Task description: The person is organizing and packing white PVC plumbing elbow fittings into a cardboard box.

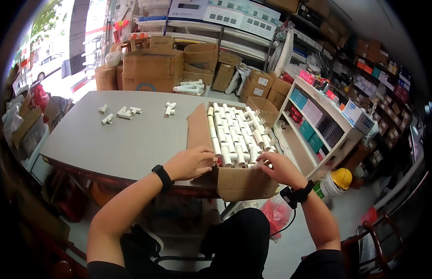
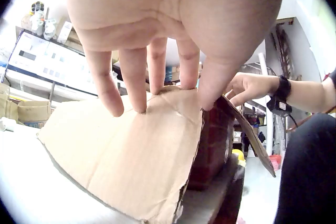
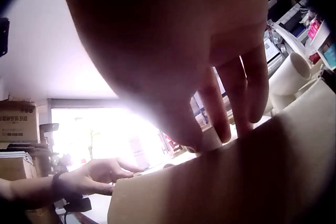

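Observation:
A cardboard box (image 1: 247, 183) holds rows of white plastic pipe tees (image 1: 232, 135). My left hand (image 1: 191, 163) is at its near left corner, loosely bent fingers touching the cardboard along the left flap (image 2: 131, 155); the thumb lies by the corner edge. At the near right corner, my right hand (image 1: 283, 168) reaches over the front wall (image 3: 231, 182), fingers pointing down into the box. A pale pipe tee (image 3: 211, 141) shows between its thumb and forefinger, its lower part hidden by the wall.
On the grey table (image 1: 85, 139) lie several loose tees (image 1: 125, 113) at the back left. Behind the table stand cardboard cartons (image 1: 153, 69). A white shelf unit (image 1: 313, 125) is to the right, with a yellow helmet (image 1: 341, 178) on a bucket below.

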{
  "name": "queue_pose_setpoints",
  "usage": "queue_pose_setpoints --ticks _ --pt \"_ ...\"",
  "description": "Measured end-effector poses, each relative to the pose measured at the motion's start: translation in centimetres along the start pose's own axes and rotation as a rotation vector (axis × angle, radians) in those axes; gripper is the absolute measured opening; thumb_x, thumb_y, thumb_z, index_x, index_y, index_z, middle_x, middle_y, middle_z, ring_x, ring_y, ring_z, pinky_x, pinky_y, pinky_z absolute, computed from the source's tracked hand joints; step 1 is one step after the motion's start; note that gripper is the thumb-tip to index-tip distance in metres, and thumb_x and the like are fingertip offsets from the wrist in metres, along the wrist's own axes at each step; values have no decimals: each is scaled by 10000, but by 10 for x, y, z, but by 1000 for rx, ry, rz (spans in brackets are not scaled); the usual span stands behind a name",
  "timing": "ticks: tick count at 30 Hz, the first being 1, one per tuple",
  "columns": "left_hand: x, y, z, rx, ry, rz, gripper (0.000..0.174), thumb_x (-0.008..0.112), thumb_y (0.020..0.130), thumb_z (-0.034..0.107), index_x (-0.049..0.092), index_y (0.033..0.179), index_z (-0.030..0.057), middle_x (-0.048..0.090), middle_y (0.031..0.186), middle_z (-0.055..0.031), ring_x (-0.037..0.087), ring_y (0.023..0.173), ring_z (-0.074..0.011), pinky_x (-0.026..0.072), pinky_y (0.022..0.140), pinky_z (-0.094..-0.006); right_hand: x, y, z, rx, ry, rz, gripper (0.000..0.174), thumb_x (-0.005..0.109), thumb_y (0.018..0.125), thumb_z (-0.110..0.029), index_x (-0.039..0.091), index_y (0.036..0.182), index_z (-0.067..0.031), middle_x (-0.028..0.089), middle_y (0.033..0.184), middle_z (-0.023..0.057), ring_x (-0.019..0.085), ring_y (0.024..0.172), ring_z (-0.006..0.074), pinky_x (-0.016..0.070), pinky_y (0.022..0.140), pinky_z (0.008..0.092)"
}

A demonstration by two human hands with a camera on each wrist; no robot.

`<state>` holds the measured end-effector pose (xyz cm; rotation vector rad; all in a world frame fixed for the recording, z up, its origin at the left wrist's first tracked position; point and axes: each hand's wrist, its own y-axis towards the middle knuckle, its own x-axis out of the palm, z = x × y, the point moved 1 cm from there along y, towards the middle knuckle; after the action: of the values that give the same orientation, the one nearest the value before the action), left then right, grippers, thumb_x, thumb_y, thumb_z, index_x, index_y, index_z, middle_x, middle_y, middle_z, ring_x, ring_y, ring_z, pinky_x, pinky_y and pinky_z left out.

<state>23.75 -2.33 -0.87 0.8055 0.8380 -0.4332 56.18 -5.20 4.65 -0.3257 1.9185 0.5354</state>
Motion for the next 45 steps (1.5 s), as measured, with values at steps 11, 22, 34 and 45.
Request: queue_pose_setpoints --ticks 11,22,34,45 --pt "-3 0 -2 -54 11 -70 266 667 871 264 614 1104 148 565 1206 -45 602 1026 -314 507 853 -407 9 25 16 -181 -179 -36 353 605 860 -228 622 1139 -13 630 1133 199 595 1049 367 479 922 421" --pt "-1 -2 -5 -16 11 2 259 664 867 276 629 1079 130 592 1130 -57 620 963 -326 509 831 -415 -8 14 -10 -101 -76 -57 257 634 848 -159 638 1068 -28 618 958 155 611 898 320 494 808 388" --pt "-2 -1 -5 -3 9 -7 260 674 854 269 623 1067 128 591 1109 -71 616 969 -331 503 846 -415 -9 22 -16 -172 -242 -214 175 587 888 -124 688 1016 -61 582 999 163 599 901 362 490 813 424" --pt "3 0 -10 -23 33 -52 316 678 853 257 616 1129 113 579 1207 -84 588 1060 -330 492 893 -405 -3 20 -6 -106 -215 -167 255 625 898 -135 638 1141 -59 597 1006 130 603 919 283 501 807 361"
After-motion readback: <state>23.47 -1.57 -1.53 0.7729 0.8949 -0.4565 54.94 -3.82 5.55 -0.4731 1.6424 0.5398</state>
